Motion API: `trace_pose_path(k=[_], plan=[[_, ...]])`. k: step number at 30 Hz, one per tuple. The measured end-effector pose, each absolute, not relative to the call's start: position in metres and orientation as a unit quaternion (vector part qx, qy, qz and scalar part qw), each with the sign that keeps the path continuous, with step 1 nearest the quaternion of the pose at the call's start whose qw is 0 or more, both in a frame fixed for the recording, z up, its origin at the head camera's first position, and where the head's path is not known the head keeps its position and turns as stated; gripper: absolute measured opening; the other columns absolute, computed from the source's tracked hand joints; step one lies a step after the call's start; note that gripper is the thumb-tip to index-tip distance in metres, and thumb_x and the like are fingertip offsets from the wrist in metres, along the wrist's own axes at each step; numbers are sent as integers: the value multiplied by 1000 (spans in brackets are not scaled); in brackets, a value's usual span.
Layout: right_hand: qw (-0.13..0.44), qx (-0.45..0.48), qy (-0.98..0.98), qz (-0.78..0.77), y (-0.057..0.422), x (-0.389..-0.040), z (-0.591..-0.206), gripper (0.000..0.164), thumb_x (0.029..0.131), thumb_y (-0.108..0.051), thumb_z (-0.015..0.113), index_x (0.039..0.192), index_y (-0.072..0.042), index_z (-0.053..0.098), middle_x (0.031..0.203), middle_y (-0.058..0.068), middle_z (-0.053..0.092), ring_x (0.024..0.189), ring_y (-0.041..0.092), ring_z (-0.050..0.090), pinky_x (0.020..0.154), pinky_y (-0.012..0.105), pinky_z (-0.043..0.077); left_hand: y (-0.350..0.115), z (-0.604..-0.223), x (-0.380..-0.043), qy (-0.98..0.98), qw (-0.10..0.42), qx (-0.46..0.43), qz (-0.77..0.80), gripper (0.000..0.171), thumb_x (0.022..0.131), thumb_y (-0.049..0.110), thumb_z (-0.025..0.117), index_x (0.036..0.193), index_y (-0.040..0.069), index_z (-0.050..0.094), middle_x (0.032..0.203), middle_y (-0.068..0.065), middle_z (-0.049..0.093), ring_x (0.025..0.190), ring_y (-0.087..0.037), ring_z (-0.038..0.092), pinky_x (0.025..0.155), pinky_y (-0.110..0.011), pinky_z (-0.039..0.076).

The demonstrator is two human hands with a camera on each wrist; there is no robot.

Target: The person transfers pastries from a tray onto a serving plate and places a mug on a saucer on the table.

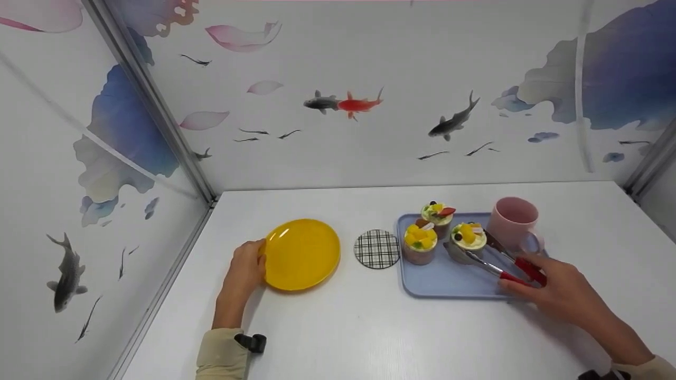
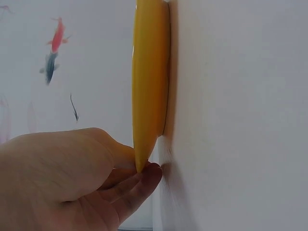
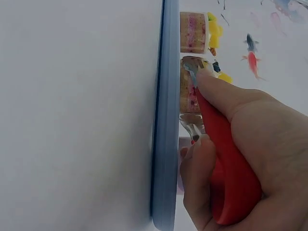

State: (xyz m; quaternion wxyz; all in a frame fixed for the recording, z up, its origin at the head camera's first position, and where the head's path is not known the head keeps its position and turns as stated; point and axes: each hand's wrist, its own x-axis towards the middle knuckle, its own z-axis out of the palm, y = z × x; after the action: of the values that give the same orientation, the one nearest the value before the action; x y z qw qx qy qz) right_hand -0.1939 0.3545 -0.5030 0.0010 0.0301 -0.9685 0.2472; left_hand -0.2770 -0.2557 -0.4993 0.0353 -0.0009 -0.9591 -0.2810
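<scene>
Left hand (image 1: 245, 269): the left rim of the yellow plate (image 1: 302, 255) is pinched, thumb above and fingertips below.
Yellow plate: seen level in the left part of the scene, left of the coaster (image 1: 377, 249) and well apart from the tray (image 1: 449, 285).
Right hand (image 1: 565, 290): the red handles of the tongs (image 1: 490, 267) are gripped between thumb and curled fingers.
Tongs: the metal arms are spread about as wide as the near-right dessert cup (image 1: 468, 236), one on each side of it; whether it is squeezed cannot be told.
Near-right dessert cup: set on the tray, topped with yellow fruit and a dark berry.
Other cups: the near-left dessert cup (image 1: 420, 244) and the far dessert cup (image 1: 438, 214) are placed toward the tray's left side, both fruit-topped.
Pink mug (image 1: 511, 227): stood at the far right of the tray, its handle turned to the near right.
Coaster: round and checked, laid between yellow plate and tray.
</scene>
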Motion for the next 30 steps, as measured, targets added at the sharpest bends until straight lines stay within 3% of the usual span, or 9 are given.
trace_pose_path(k=[7,16,30], plan=[[-20,19,-968,249,356,-194,-504,92,89,-71,78,144,1,63,99,9,65,93,25,55,57,26,43,-256,-501,-277,-958,48,-9,-282,40,107,1,64,146,-6,62,132,-22,72,121,-37,67,117,-55,54],[-10,25,-966,256,351,-198,-505,87,89,-70,78,138,0,65,100,8,68,91,24,55,55,24,43,-257,-503,-277,-957,67,-25,-281,42,105,-4,63,146,-10,61,133,-27,72,125,-40,69,115,-56,55],[23,44,-963,264,346,-203,-507,81,90,-65,81,137,-1,69,106,13,74,93,27,59,60,23,47,-257,-504,-277,-956,69,-25,-285,39,105,-1,65,143,-7,64,124,-21,74,114,-34,68,112,-54,57]])
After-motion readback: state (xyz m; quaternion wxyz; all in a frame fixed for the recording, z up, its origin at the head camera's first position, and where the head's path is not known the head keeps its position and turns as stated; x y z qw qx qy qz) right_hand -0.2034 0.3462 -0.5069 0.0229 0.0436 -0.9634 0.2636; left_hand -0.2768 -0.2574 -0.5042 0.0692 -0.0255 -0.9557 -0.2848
